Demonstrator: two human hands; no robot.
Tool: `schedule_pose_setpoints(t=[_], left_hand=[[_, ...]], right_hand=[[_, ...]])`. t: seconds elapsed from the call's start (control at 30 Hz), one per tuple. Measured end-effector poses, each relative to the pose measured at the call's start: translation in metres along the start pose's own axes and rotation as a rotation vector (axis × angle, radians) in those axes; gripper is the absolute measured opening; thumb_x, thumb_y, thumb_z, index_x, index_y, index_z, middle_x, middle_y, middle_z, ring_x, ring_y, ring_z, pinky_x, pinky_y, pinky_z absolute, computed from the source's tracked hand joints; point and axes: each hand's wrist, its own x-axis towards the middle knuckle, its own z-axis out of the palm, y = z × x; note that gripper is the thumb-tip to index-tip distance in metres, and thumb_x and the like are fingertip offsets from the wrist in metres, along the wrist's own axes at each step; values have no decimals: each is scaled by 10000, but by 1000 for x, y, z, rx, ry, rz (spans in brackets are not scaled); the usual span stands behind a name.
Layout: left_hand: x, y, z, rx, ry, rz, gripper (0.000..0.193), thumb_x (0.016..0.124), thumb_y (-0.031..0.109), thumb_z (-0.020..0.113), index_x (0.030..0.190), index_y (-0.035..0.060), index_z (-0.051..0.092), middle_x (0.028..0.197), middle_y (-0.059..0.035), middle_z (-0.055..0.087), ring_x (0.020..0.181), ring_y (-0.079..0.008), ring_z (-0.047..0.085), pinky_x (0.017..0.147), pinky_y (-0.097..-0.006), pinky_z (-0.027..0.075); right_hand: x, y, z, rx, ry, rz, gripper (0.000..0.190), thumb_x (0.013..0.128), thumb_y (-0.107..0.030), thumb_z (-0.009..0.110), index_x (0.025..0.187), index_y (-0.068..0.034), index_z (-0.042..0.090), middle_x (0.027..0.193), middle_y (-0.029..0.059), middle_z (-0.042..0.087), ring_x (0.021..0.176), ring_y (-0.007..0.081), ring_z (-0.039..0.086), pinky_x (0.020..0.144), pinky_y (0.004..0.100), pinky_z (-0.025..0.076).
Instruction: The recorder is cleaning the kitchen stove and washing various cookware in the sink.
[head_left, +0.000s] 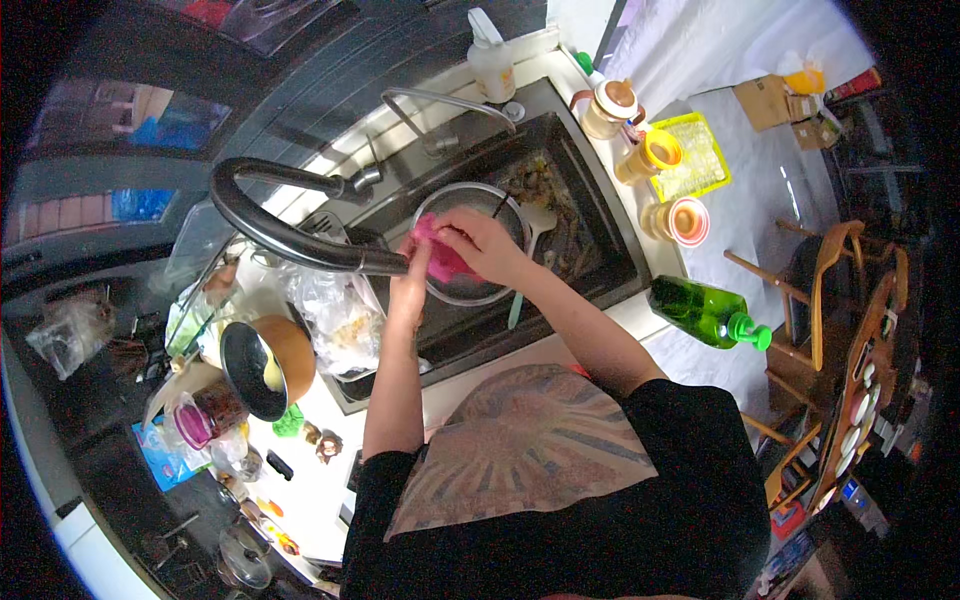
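A pink cloth (447, 259) is gripped between my two hands, above a round metal bowl (480, 295) in the dark sink (600, 247). My left hand (409, 289) holds its left side, partly behind the faucet spout. Fingers of my right hand (480, 244) pinch its upper part. Just right of the bowl lies a white spatula (537, 219) with a pale green handle. Food scraps (559, 187) lie on the sink bottom beyond it. What the bowl holds is mostly hidden by my hands and the cloth.
The large curved faucet (262, 232) arches close to my left hand. Green soap bottle (697, 311) and several jars (649, 157) line the right counter edge. On the left stand a tan pot (296, 360) and a plastic bag (330, 307). A white jug (491, 67) is behind the sink.
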Motion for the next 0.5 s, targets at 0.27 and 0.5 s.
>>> schedule_pose_setpoints(t=[0.27,0.5], left_hand=[[12,-7,-9,-472,91,-110,463,926,267,619,1301,38,473,1235,-72,553,1121,-177,531,982,-328,406],[-4,-37,-47,-515,63,-62,363,865,27,634,1216,48,540,1165,-55,598,1056,-151,571,927,-297,450]], right_hand=[[-10,36,28,171,-145,-64,559,792,-162,687,1285,-37,455,1257,152,489,1143,328,509,983,399,399],[-20,99,57,-202,-180,133,513,747,-227,710,1196,-64,521,1157,207,560,1096,400,530,934,464,431]])
